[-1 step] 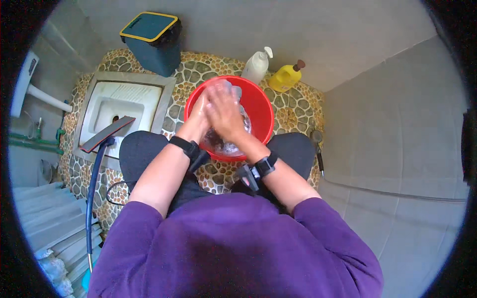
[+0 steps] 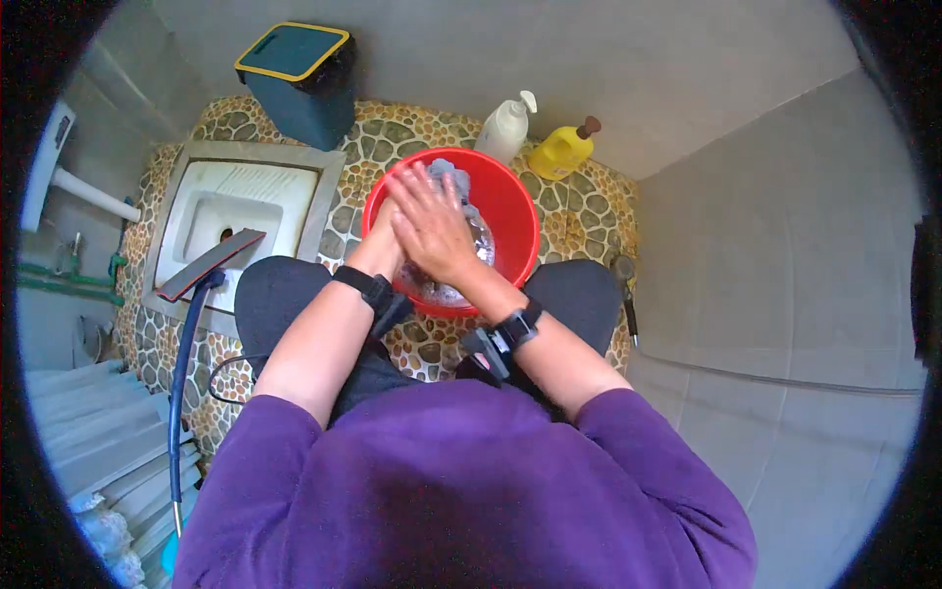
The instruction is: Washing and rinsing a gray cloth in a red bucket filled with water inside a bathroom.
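Over a red basin point(image 2: 517, 221) my two hands are pressed together. My right hand point(image 2: 432, 228) lies flat with its fingers stretched and slightly apart, across my left hand point(image 2: 386, 228). The fingers of the left hand are hidden beneath the right one, so their grip does not show. A wet, bunched grey cloth point(image 2: 451, 179) sticks out just beyond the right fingers; how much of it lies between the palms is hidden. Foamy water point(image 2: 437, 288) with dark patches shows in the basin below my hands.
A white pump bottle point(image 2: 504, 131) and a yellow jug point(image 2: 562, 153) stand behind the basin. Left are a squat toilet point(image 2: 193, 224), a floor squeegee point(image 2: 211, 270) over it, and a bin point(image 2: 304, 103). A shower head point(image 2: 625, 270) lies by my right knee.
My right hand has slid slightly, and its fingers appear straighter and less blurred. The grey cloth shows more clearly beyond them.
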Demonstrator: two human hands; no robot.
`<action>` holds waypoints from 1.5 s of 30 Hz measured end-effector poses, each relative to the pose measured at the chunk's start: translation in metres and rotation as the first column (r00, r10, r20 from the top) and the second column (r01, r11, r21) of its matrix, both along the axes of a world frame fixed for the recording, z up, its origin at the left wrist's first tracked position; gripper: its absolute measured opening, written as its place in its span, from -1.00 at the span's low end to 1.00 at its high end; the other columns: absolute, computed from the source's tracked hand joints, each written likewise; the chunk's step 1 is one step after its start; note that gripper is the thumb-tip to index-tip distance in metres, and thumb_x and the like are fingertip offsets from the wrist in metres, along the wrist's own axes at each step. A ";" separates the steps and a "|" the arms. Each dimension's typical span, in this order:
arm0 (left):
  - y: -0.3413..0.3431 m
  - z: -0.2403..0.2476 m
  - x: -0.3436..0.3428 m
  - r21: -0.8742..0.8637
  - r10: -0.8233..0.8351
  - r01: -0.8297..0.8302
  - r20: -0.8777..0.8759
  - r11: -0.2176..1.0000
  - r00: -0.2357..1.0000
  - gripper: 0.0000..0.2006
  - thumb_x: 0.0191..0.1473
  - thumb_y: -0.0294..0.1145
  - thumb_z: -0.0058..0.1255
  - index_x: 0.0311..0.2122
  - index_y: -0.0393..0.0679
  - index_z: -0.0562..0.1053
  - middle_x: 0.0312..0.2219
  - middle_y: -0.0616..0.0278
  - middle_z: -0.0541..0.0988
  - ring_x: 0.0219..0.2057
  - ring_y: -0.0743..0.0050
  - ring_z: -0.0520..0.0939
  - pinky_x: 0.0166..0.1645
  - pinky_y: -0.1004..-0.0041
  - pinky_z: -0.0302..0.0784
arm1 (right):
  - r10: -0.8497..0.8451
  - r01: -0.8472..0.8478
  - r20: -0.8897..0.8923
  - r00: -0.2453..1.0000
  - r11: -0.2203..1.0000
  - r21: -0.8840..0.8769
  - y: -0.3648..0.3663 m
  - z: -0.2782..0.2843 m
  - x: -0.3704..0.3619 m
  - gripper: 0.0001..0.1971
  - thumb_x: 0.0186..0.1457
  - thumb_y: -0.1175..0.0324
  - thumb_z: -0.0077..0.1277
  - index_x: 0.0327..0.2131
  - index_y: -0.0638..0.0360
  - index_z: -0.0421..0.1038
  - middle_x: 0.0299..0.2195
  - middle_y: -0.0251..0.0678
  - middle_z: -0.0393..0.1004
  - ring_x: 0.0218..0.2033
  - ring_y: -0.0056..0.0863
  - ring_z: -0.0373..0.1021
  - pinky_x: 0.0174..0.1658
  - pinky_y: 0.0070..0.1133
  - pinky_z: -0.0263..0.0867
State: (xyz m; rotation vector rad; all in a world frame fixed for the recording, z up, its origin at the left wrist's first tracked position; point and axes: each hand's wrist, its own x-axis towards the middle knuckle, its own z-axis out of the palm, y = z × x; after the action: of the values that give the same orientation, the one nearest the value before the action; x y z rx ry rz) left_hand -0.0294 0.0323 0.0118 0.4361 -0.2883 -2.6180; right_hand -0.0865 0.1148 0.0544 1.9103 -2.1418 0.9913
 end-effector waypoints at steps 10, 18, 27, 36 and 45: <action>0.005 0.053 -0.013 -0.052 -0.209 0.209 0.008 0.976 0.978 -0.77 -0.06 -0.21 -0.11 -0.34 -0.12 0.43 -0.34 0.20 0.51 -0.30 0.32 0.52 -0.12 0.31 0.41 | -0.114 -0.074 0.924 -0.364 0.993 0.094 0.040 -0.045 -0.087 -0.21 -0.11 -0.37 -0.41 0.07 0.01 0.06 0.10 -0.30 0.03 0.08 -0.26 0.03 0.05 -0.14 -0.09; -0.017 0.018 -0.024 0.003 -0.234 0.235 0.111 0.972 0.966 -0.72 -0.05 -0.26 -0.11 -0.24 -0.20 0.39 -0.28 0.11 0.49 -0.23 0.25 0.50 -0.07 0.26 0.37 | 0.265 0.270 0.817 -0.511 0.953 -0.140 0.042 -0.048 -0.090 -0.55 -0.10 0.10 0.00 -0.13 0.05 0.23 -0.11 -0.25 0.28 -0.04 -0.23 0.17 0.01 -0.19 0.03; -0.032 -0.080 -0.007 -0.088 0.093 -0.064 0.375 0.994 0.922 -0.80 -0.11 -0.34 0.00 -0.34 -0.16 0.38 -0.41 0.16 0.48 -0.37 0.22 0.49 -0.19 0.23 0.38 | -0.015 0.125 0.978 0.209 0.992 -0.011 0.017 -0.040 -0.016 -0.63 -0.22 0.35 0.03 -0.24 0.18 0.30 -0.30 -0.30 0.38 -0.25 -0.41 0.31 -0.17 -0.54 0.21; 0.041 -0.039 -0.054 -0.035 -0.203 0.226 0.320 0.973 0.925 -0.77 0.02 -0.24 -0.22 -0.36 -0.17 0.38 -0.45 0.13 0.47 -0.45 0.24 0.49 -0.32 0.20 0.39 | -0.778 0.501 0.395 0.488 0.620 0.604 0.004 -0.080 -0.093 -0.58 -0.16 0.10 -0.07 -0.45 0.37 0.43 -0.47 0.08 0.42 -0.35 -0.08 0.38 -0.29 -0.37 0.26; 0.031 -0.033 -0.027 0.149 -0.289 0.248 0.507 0.957 0.812 -0.70 0.02 -0.16 -0.21 -0.27 -0.17 0.38 -0.38 0.13 0.50 -0.38 0.25 0.52 -0.22 0.24 0.43 | -0.680 0.447 0.341 0.649 0.704 0.552 -0.003 -0.063 -0.047 -0.67 -0.21 0.23 -0.09 -0.45 0.35 0.41 -0.44 0.09 0.41 -0.34 0.01 0.35 -0.26 -0.31 0.27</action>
State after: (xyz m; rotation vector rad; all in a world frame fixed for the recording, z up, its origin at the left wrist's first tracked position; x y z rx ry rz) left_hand -0.0564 0.0628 -0.0214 1.2297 -0.4551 -2.7374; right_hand -0.1332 0.1119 -0.0089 0.8960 -3.2165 1.0292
